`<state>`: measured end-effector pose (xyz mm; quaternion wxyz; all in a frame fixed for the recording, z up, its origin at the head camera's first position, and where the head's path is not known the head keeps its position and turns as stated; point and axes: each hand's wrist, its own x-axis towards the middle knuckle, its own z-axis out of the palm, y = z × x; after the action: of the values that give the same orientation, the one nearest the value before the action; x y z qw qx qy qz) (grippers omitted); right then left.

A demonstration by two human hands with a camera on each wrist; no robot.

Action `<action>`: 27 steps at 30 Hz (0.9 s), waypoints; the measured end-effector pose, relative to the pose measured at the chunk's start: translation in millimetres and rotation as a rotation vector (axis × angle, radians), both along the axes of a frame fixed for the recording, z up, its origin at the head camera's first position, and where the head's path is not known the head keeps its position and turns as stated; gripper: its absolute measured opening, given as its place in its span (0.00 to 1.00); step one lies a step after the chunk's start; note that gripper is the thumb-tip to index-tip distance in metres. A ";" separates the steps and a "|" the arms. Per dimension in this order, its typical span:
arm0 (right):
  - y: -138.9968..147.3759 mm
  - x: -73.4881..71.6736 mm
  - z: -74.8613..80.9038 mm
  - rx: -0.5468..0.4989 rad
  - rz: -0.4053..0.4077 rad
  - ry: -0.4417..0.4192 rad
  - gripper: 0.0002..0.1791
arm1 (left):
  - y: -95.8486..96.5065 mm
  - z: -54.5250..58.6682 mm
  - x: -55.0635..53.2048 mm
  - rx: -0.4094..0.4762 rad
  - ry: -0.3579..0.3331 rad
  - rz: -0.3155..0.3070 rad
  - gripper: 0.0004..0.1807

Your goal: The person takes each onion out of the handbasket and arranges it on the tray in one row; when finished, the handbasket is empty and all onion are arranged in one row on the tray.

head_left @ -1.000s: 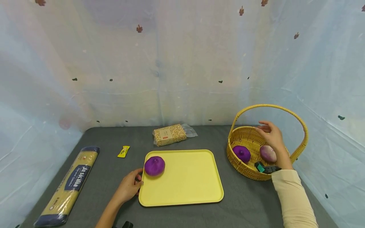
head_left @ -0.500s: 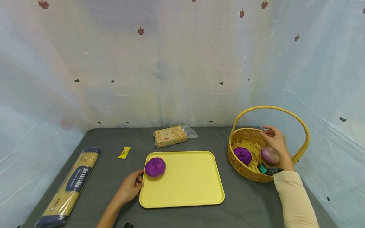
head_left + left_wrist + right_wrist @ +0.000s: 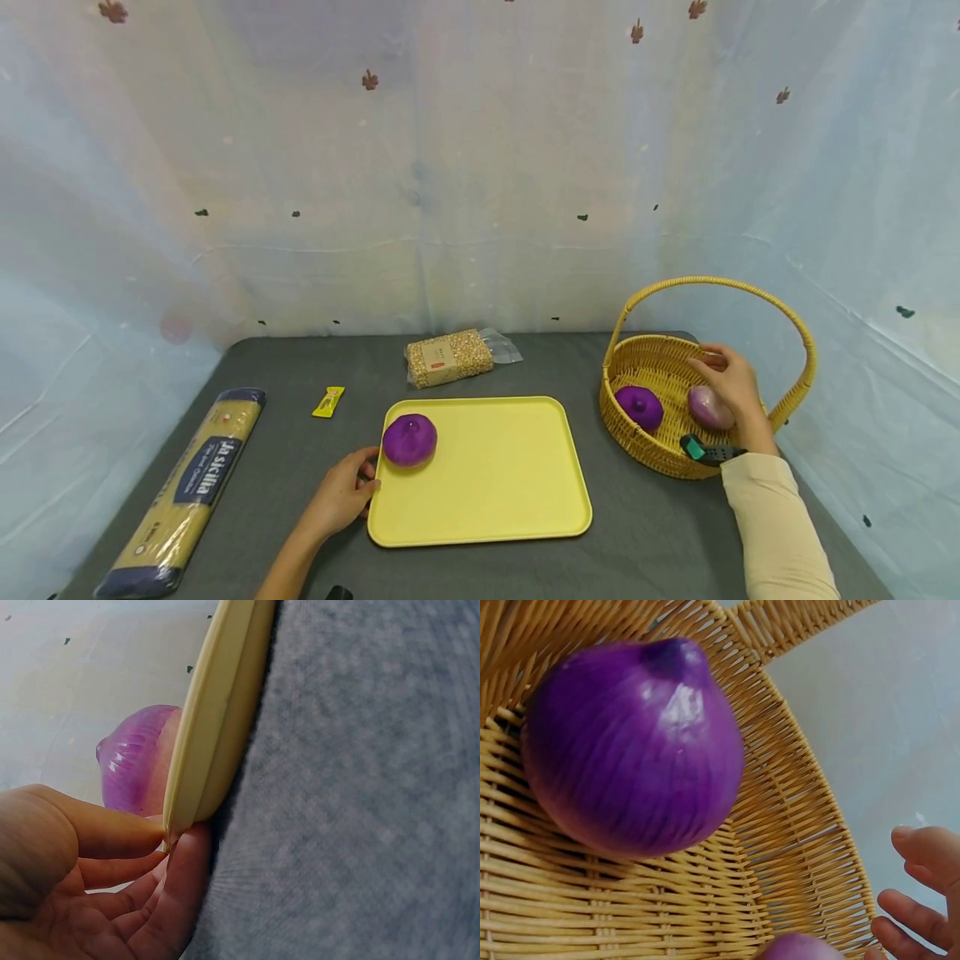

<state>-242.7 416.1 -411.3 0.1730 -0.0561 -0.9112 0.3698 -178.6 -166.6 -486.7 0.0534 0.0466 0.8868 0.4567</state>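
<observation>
My left hand (image 3: 341, 493) pinches the left rim of a yellow tray (image 3: 502, 483); in the left wrist view, thumb and fingers (image 3: 187, 862) meet around that rim. Near the tray's upper left corner sits a purple onion (image 3: 408, 440). My right hand (image 3: 731, 387) is over the right side of a wicker basket (image 3: 652, 350), its fingers bent loosely with nothing between them. A second purple onion (image 3: 634, 750) lies in the basket, and a paler pinkish-purple onion (image 3: 708, 408) lies close under the right hand.
A long bag of spaghetti (image 3: 187, 492) lies on the grey table at left, near a small yellow packet (image 3: 328, 402). Behind the tray is a clear bag of grains (image 3: 450, 358). The basket's tall handle (image 3: 701, 282) arches over the right hand. A pale curtain (image 3: 480, 167) hangs behind.
The right hand has moved slightly right and down over the basket. The left hand keeps its grip on the tray. The whole head view has shifted a little.
</observation>
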 end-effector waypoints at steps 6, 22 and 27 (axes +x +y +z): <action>2.7 1.9 -7.1 -0.004 -0.031 -0.025 0.31 | 0.5 -0.1 -0.7 0.000 -0.001 0.000 0.26; 7.7 3.3 -19.0 0.065 0.034 -0.293 0.42 | -0.6 -0.6 1.2 0.010 0.006 -0.006 0.26; 7.5 4.2 -19.4 0.080 0.041 -0.329 0.41 | -0.6 0.3 0.8 0.013 0.007 -0.009 0.26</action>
<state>-238.5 423.6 -430.7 0.0160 -0.0901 -0.9421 0.3227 -177.8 -167.3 -486.4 0.0521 0.0525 0.8837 0.4623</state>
